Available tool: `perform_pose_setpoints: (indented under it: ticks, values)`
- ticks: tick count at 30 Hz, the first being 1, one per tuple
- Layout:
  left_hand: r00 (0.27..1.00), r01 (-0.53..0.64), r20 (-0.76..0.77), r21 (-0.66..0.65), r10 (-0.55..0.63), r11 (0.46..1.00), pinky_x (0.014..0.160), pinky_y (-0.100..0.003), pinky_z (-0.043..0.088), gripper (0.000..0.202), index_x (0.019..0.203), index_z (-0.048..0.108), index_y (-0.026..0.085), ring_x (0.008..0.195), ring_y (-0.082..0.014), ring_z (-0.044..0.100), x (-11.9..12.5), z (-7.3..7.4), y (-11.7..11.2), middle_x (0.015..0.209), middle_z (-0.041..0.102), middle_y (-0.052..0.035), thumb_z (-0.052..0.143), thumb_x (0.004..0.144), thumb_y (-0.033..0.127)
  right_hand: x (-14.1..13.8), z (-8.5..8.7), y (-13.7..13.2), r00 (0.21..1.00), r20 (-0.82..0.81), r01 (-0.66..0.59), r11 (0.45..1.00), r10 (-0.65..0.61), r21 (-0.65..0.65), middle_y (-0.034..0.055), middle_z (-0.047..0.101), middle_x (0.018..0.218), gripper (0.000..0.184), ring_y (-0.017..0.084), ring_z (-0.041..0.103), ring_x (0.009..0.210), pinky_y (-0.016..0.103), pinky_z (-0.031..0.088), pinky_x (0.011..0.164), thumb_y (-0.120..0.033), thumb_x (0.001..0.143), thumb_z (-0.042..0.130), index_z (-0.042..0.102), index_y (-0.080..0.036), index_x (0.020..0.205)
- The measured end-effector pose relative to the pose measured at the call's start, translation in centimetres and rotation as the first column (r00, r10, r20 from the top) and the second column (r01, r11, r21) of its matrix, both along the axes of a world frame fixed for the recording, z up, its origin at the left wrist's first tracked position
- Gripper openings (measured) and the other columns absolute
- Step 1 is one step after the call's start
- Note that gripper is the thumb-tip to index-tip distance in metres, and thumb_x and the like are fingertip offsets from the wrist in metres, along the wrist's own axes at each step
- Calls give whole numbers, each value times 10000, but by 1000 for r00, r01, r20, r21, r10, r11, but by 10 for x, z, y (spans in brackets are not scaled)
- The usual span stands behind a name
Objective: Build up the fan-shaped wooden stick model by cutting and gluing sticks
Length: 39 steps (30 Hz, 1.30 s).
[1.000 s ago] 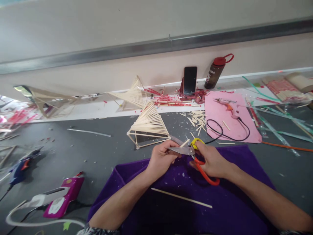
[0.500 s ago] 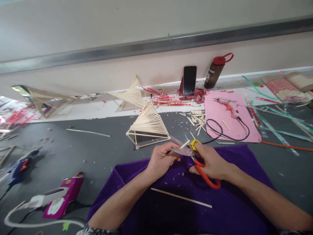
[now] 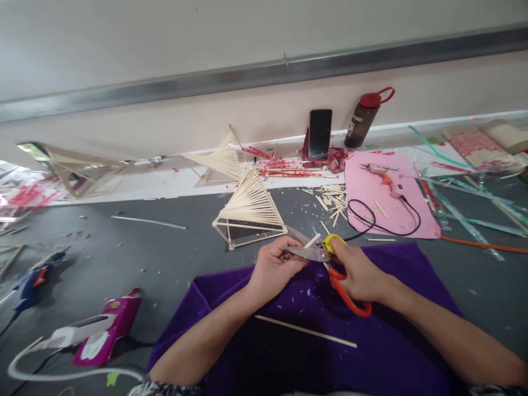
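My right hand (image 3: 361,272) grips a pair of scissors (image 3: 315,253) with red and yellow handles, blades parted and pointing left. Between the blades sits a short pale wooden stick (image 3: 313,240), pinched by my left hand (image 3: 274,269), whose fingers hide its lower part. Both hands hover over a purple cloth (image 3: 396,308). A longer wooden stick (image 3: 305,331) lies on the cloth below them. Just beyond my left hand stands a twisted model of wooden sticks (image 3: 249,206) on a triangular frame.
Cut stick pieces (image 3: 332,203) lie beside a pink sheet (image 3: 416,220) bearing a glue gun (image 3: 385,179). Behind are a phone (image 3: 320,135), a bottle (image 3: 363,118) and a second stick model (image 3: 223,159). A magenta glue gun (image 3: 109,330) and a blue one (image 3: 35,280) rest at left.
The hands have barely moved; my right hand's fingers have closed slightly around the scissors' handles. The stick is still between the blades.
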<state>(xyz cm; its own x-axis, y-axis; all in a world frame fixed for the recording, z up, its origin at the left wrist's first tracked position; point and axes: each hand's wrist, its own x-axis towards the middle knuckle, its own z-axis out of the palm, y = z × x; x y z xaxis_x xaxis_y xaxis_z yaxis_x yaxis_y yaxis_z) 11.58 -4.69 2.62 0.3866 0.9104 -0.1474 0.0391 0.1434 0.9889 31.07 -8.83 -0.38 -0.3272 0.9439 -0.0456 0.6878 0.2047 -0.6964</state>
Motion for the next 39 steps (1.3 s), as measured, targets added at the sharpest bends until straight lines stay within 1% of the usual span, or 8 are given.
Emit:
perform_pose_setpoints:
  ticks: [3,5,7,10,19,25,34,39]
  values:
    - [1000,-9,0,-4,9,1000,438,-178,310,64,693,584,154,413,-54,393,0,0,2,504,528,52,624,651,126,0,1,1,999,35,35,999,-35,10,-44,412,674,280,121,339,560,243,246,503,-240,711,567,296,-229,782]
    - [1000,26,-15,49,-26,998,477,-193,342,12,689,614,146,471,-78,456,-2,0,3,537,561,21,602,687,144,0,2,3,997,64,36,999,-38,29,-40,415,683,302,121,337,555,245,248,503,-287,721,582,289,-231,767]
    - [998,53,-31,99,-50,994,510,-206,358,57,709,637,145,515,-95,486,-4,-1,3,553,568,6,588,725,170,1,4,4,996,87,15,998,-21,69,-25,435,718,343,131,357,583,253,274,527,-337,708,613,293,-230,770]
    - [995,86,-54,126,-80,988,505,-211,342,96,746,654,150,498,-93,459,-5,-3,3,526,537,14,566,758,186,2,5,5,993,121,-9,992,-6,124,-5,458,759,388,154,385,637,269,307,568,-366,664,658,317,-227,785]
    - [988,132,-95,111,-122,985,502,-206,325,150,731,662,147,486,-87,435,-7,-3,3,512,524,19,563,789,243,1,4,3,994,110,5,996,-16,94,-18,444,716,390,144,363,598,257,270,534,-320,645,660,294,-234,751]
    - [986,152,-85,83,-145,985,466,-197,307,174,720,648,147,466,-83,410,-6,-2,1,500,505,18,547,799,264,0,1,0,1000,19,-17,999,16,45,-33,416,698,256,132,332,575,247,267,521,-204,707,540,302,-232,797]
    - [985,151,-112,189,-132,970,530,-196,352,176,667,618,149,520,-88,471,-6,0,0,541,544,16,524,802,211,0,4,-1,1000,8,-5,1000,5,11,-38,410,672,263,127,320,567,247,254,510,-207,689,543,306,-229,802]
    - [996,79,-38,82,-76,993,455,-181,308,42,708,600,149,446,-65,430,-4,0,1,554,584,20,587,735,178,1,2,1,999,40,16,1000,-16,8,-48,399,654,291,121,307,551,246,233,501,-198,669,565,302,-230,789]
